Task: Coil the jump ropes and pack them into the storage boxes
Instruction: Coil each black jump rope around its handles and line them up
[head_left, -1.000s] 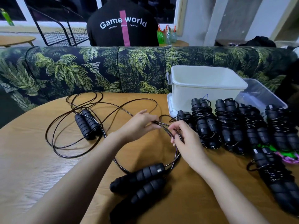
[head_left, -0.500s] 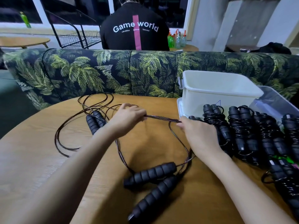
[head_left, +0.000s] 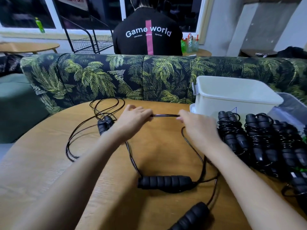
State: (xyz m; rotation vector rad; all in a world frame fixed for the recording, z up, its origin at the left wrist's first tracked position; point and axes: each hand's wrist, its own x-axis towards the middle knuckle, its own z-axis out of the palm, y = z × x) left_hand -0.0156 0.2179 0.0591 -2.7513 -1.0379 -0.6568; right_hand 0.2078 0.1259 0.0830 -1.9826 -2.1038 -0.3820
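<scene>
Head view: left hand (head_left: 132,116) and right hand (head_left: 197,125) fingers pinch thin black jump rope cord (head_left: 164,115) taut near surface's far edge, folding it for coiling.

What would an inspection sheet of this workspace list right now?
Surface: round wooden table, ropes spread over it.
Job's things: cord of one jump rope stretched between both hands, its handles lying nearer the person; second loose rope at left; wrapped bundles in a row at right; white box and clear box behind them.
Clutter: green scrap among the bundles, too small to identify.
Hands: left hand and right hand each grip the cord.
Cables: nothing seen besides the rope cords.
Surroundings: leaf-print sofa, person facing away, wire rack, green bottle.
</scene>
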